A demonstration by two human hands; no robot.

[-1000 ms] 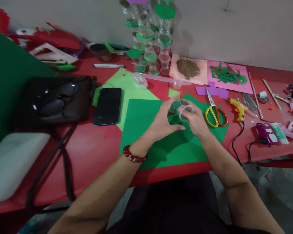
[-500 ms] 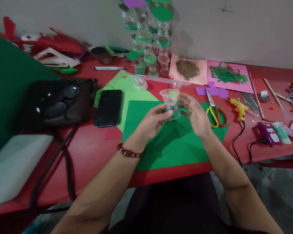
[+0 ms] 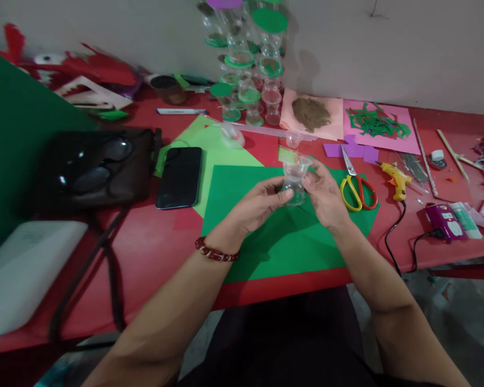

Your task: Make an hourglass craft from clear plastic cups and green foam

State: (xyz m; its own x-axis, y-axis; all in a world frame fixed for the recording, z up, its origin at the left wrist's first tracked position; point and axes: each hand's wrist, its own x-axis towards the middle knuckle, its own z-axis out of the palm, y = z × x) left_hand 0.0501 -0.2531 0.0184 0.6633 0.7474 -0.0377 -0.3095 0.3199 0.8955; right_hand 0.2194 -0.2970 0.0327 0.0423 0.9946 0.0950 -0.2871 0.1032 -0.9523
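A clear plastic hourglass-shaped piece, which looks like two small cups joined end to end (image 3: 295,171), is held upright above a green sheet (image 3: 274,242). My left hand (image 3: 262,203) grips its lower part from the left, thumb in front. On the other side my right hand (image 3: 325,194) has its thumb and fingers on the upper part near the narrow waist. Right of my hands lie scissors (image 3: 358,191) with yellow and red handles. A small clear cup (image 3: 293,140) rests just behind the piece.
Stacked clear cups with green discs (image 3: 250,97) stand by the wall. Brown sand (image 3: 311,113) and green paper shreds (image 3: 377,121) lie on pink sheets. A yellow glue gun (image 3: 396,180) with a cord is at right; a phone (image 3: 179,177) and a dark bag (image 3: 92,188) are at left.
The clear cup piece has shifted slightly right and down with my left hand. My right hand's thumb and fingers, formerly apart beside it, have closed onto it.
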